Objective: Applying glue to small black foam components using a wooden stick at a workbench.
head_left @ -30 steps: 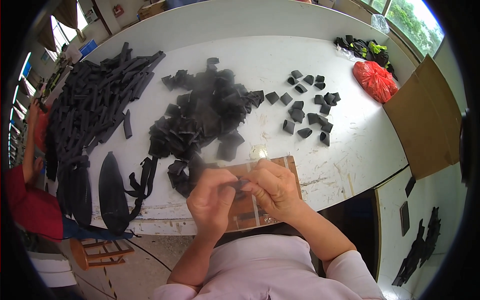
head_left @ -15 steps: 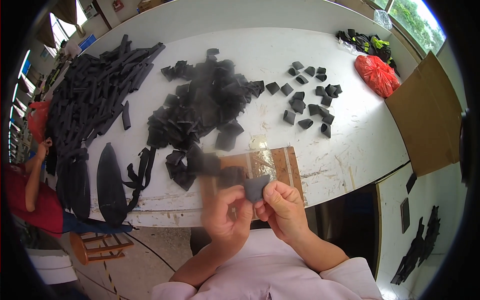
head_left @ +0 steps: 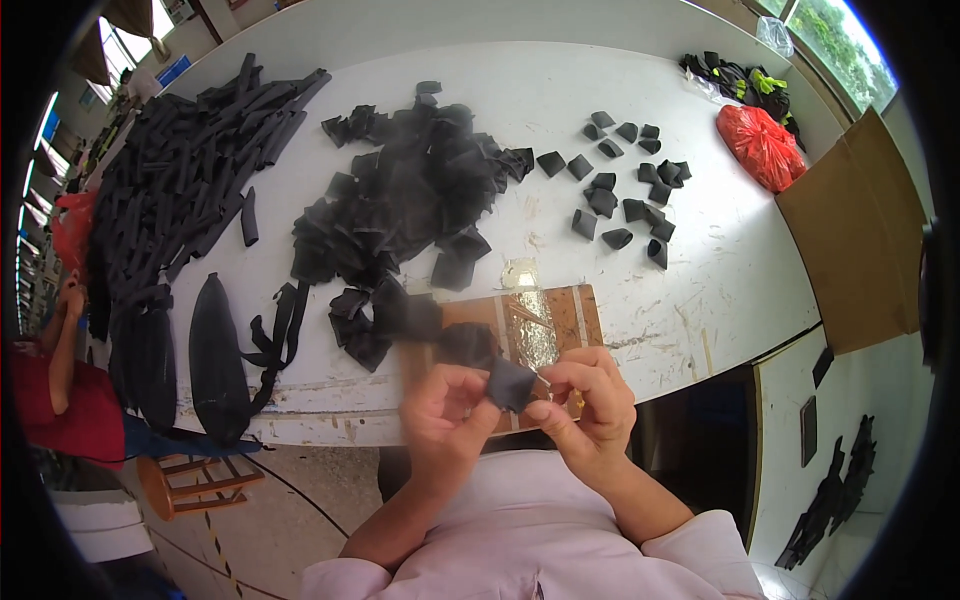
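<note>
In the head view, a black fabric piece [head_left: 511,384] is pinched between the thumb and forefinger of the left hand [head_left: 443,415] and is held up over the near edge of the tabletop [head_left: 725,270]. The fingers of the right hand [head_left: 593,415] are placed just at its right-hand side, with a gap seen between thumb and forefinger; whether anything is gripped there cannot be told for certain. Beneath and just beyond the fingers, a brown board [head_left: 563,322] is laid, crossed by a shiny strip [head_left: 534,347], with thin sticks [head_left: 528,314] laid on it.

Beyond the fingers to the left, a heap of dark pieces [head_left: 420,180] is spread; farther left, long dark strips [head_left: 185,165] are piled. Beyond the fingers to the right, small dark loops [head_left: 602,202] are scattered, some with their openings seen.

Well apart, far to the right of the fingers, a bulging red plastic bag [head_left: 760,148] is set down, its contents hidden by the film. Behind it, dark and yellow-green items [head_left: 735,80] are heaped. Nearer the fingers than neither of these, a cardboard panel [head_left: 855,235] is stood upright at the tabletop's right end.
</note>
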`<action>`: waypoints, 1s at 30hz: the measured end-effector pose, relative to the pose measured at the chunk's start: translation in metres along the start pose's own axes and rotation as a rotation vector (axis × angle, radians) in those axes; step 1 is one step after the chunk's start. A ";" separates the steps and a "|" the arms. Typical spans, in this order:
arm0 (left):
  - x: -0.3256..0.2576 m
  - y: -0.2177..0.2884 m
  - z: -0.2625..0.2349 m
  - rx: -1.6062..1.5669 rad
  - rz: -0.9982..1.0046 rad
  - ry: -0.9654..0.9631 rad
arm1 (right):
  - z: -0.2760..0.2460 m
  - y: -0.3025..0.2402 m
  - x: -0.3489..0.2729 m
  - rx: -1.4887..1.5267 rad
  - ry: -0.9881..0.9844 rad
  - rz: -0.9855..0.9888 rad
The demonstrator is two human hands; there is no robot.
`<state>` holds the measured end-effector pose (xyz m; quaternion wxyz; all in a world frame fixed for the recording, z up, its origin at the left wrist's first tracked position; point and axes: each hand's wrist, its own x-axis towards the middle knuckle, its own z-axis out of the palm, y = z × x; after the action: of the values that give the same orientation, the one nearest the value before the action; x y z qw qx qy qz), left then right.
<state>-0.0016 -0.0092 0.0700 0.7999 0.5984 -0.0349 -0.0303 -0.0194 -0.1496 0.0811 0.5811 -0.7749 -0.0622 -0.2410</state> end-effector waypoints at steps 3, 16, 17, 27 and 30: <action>0.001 0.004 -0.001 -0.088 -0.089 -0.049 | 0.001 0.005 -0.001 -0.045 -0.125 -0.090; -0.007 -0.001 0.007 0.126 -0.066 0.112 | 0.011 0.010 -0.005 -0.337 0.030 -0.319; -0.006 -0.005 0.006 0.128 -0.065 0.112 | 0.012 0.011 -0.005 -0.462 0.073 -0.419; 0.020 -0.024 -0.012 0.344 0.265 0.093 | -0.008 0.033 0.022 -0.325 0.074 -0.247; 0.092 -0.047 -0.028 0.609 0.289 0.172 | -0.039 0.056 0.073 -0.244 0.278 0.202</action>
<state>0.0921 -0.0038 0.0185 0.5808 0.7987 -0.0591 0.1456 0.0543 -0.2170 0.0728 0.5073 -0.8010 0.1262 -0.2920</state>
